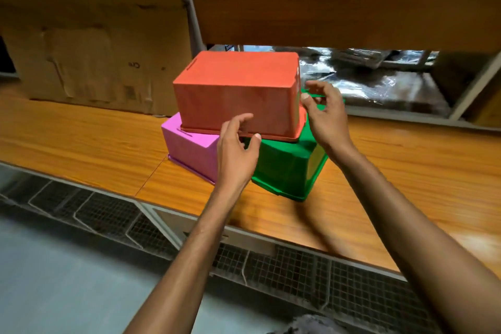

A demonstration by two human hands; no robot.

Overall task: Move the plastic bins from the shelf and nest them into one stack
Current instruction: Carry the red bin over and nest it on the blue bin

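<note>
**binstacker_q:** so where are the bins sitting, and is anything in them?

**shelfwatch:** All three are flipped bottom-up on the wooden shelf (81,138), so the insides are hidden and I can't tell if anything's in there. The pink bin (192,149) and green bin (284,165) sit side by side. The orange bin (238,89) lies across the top of both, rim down. It's just resting on them, not nested.

**binstacker_q:** and the hands? got hold of it?

**shelfwatch:** Doesn't look like it. The left hand (235,154) is in front of the orange bin's long side, down by the rim. Its fingers are loosely curled around nothing. The thumb tip is right at the rim edge, and I can't tell if it actually touches. The right hand (322,116) is just beside the bin's right end, near the upper corner. Its fingers are relaxed and half-curled too, with nothing in them. There's a cardboard box (81,62) standing on the shelf off to the left.
</note>
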